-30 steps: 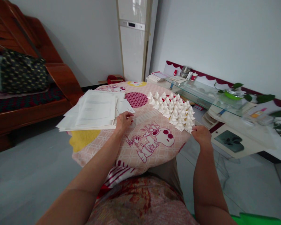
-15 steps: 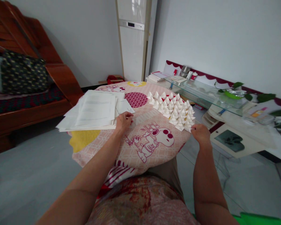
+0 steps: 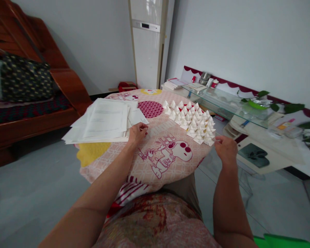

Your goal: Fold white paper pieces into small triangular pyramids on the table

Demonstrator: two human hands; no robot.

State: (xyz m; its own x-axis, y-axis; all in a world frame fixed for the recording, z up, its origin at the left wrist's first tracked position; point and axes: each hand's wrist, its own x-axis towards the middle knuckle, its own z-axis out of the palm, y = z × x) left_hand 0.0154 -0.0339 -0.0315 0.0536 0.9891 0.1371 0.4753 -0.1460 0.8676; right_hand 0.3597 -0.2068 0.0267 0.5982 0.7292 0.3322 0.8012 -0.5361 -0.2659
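Taking the tabletop (image 3: 182, 169) as a clock face with twelve at its far edge, the block of folded paper pieces (image 3: 194, 123) sits from about one to three o'clock, and the right hand (image 3: 226, 148) is at its near corner, toward three-thirty. Its thumb and fingers are drawn together beside the outermost piece; whether they touch it or pinch anything is too fine to make out. The left hand (image 3: 137, 134) rests near the middle, fingers loosely curled, with anything between them hidden. Good handling here would mean meeting each piece low, along its flat base edge, since the raised points look easy to crush; a light, sideways touch should keep the neighbouring rows from shifting. The left wrist is best kept off the sheets (image 3: 105, 120) at nine to ten o'clock, which overlap unevenly and could slide. Those sheets look thin, flat and matte, with faint lines on the top one, while the folded pieces are crisp white peaks on broader bases, set closely in rows. Beneath lies a soft-looking pink cloth (image 3: 126, 163) with a lattice pattern, a dotted crimson round (image 3: 150, 109) at twelve, a yellow patch (image 3: 93, 154) at eight and a cartoon dog (image 3: 180, 150) near four.
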